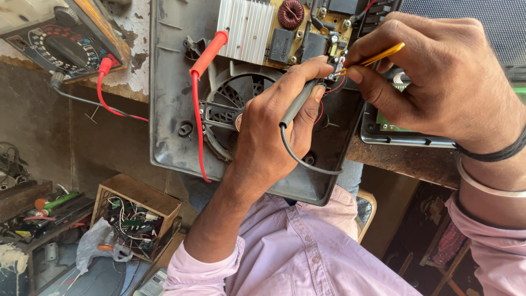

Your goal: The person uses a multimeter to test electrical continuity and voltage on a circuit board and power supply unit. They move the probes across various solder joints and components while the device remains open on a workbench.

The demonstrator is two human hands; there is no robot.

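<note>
A worn bench point(408, 159) carries the opened grey appliance casing point(172, 104); my left hand point(274, 123) grips a black probe point(300, 104) at the circuit board point(323, 33); my right hand point(438, 77) pinches yellow tweezers point(378, 56) there; a red probe point(209, 53) lies beside the fan point(230, 93).

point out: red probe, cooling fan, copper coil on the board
red probe point(209, 53), head view, on its red handle.
cooling fan point(233, 90), head view, on a blade left of the hub.
copper coil point(291, 13), head view, on its winding.
</note>
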